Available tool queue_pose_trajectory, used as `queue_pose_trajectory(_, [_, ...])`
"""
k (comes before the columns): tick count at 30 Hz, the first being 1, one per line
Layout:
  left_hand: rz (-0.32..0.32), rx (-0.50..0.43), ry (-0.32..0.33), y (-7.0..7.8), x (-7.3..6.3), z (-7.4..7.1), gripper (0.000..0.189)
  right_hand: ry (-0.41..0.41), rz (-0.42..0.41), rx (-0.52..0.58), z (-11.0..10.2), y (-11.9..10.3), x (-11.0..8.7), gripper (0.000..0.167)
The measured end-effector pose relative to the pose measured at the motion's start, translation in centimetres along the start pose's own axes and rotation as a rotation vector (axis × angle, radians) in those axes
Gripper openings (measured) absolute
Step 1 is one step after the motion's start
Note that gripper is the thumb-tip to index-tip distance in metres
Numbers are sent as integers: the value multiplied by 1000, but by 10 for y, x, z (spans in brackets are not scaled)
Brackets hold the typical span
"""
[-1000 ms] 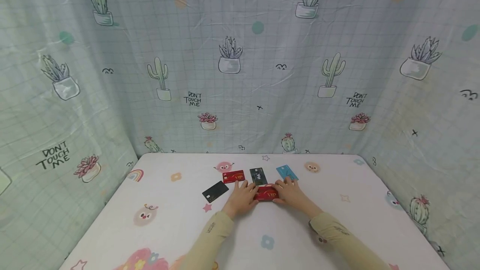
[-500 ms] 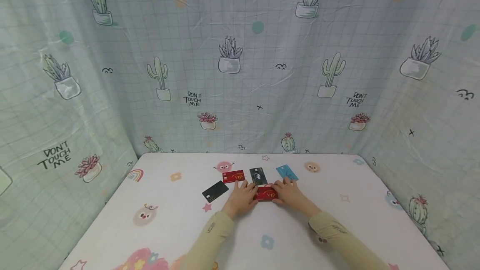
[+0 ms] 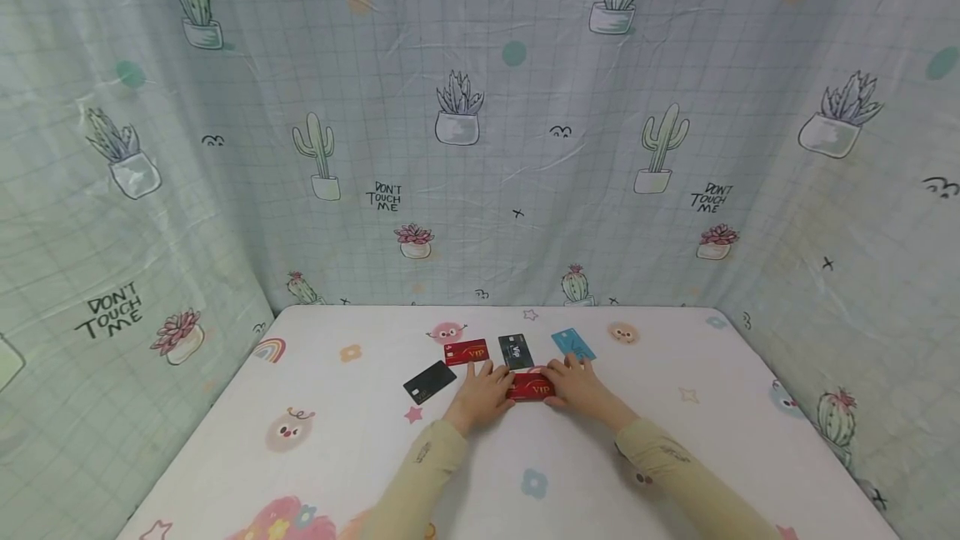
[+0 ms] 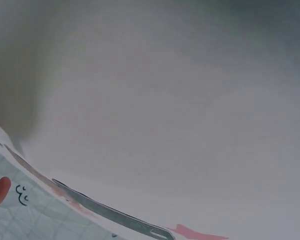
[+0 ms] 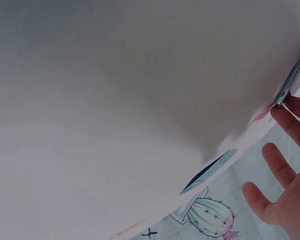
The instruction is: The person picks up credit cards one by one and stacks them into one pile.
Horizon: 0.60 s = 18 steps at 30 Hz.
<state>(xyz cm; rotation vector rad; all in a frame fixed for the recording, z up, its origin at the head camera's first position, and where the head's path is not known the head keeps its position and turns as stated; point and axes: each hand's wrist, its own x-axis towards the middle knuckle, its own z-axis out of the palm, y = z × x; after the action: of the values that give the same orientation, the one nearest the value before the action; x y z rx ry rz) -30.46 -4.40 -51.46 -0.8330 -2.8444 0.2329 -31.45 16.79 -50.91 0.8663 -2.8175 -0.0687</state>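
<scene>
A red VIP card (image 3: 531, 387) lies flat between my two hands. In the right wrist view it appears as the edge of a thin stack of cards (image 5: 291, 80). My left hand (image 3: 482, 398) holds its left end between thumb and fingers. At the right end my right hand (image 3: 581, 388) grips it the same way, its other fingers spread in the right wrist view. The left wrist view catches only one fingertip (image 4: 0, 192) of the left hand. Just behind the hands lie a second red VIP card (image 3: 467, 352), a dark Vip card (image 3: 516, 352) and a blue card (image 3: 573, 344).
A black card (image 3: 430, 382) lies left of my left hand. The white table (image 3: 337, 407) carries printed cartoon figures, and a cactus-patterned curtain (image 3: 517, 165) rises behind it and on both sides.
Both hands keep their hold on the red card with hardly any movement. The right hand has slid very slightly left. The other cards lie as before.
</scene>
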Motion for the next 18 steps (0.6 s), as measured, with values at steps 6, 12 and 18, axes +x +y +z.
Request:
queue_pose_trajectory(6, [8,1,-21,-1,3,-1,52,-35,23,9,0,1,2,54])
queue_pose_trajectory(12, [6,-11,-31,-2,7,1,52,-61,54,30,-1,-1,4,54])
queue_pose_trajectory(18, [-6,-18,-59,-2,7,-2,53,-79,77,48,-3,-2,5,54])
